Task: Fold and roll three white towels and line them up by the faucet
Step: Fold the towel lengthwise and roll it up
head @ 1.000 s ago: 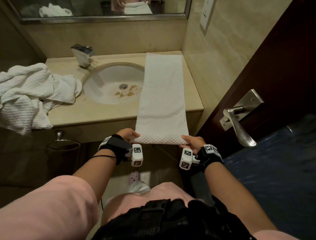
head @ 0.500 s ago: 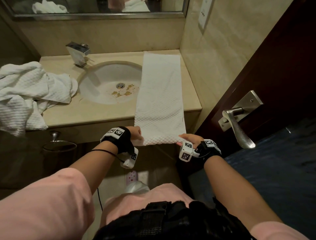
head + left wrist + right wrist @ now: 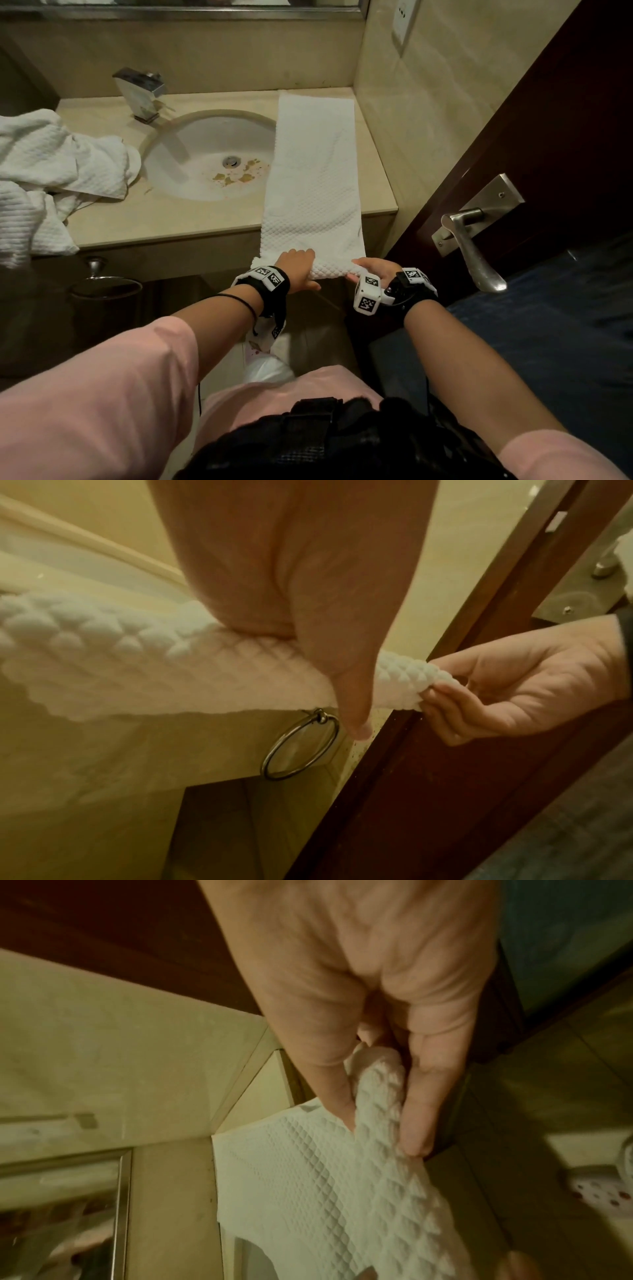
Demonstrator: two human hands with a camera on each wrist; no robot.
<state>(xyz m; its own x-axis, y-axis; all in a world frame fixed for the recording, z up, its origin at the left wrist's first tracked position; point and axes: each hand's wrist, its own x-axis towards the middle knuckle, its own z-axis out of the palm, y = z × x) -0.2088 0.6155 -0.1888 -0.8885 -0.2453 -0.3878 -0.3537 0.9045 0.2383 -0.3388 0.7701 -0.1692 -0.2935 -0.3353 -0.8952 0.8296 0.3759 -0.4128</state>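
Note:
A long folded white towel (image 3: pixel 311 178) lies on the counter to the right of the sink, and its near end hangs over the front edge. That end is curled into a small roll (image 3: pixel 329 269). My left hand (image 3: pixel 298 269) lies over the roll's left part with the fingers wrapped round it (image 3: pixel 120 653). My right hand (image 3: pixel 371 270) pinches the roll's right end between thumb and fingers (image 3: pixel 377 1096); the left wrist view shows that hand (image 3: pixel 514 685) too. The steel faucet (image 3: pixel 140 92) stands at the back left of the basin. Two more white towels (image 3: pixel 51 171) lie crumpled at the counter's left end.
The sink (image 3: pixel 212 154) has brown stains near the drain. A tiled wall borders the counter (image 3: pixel 154 219) on the right. A dark door with a metal lever handle (image 3: pixel 472 246) stands close by my right hand. A towel ring (image 3: pixel 106 284) hangs below the counter.
The towel's near edge, flat a second ago, is now turned over into a small roll. Both hands rose toward the counter's edge, and my left hand turned over onto the roll.

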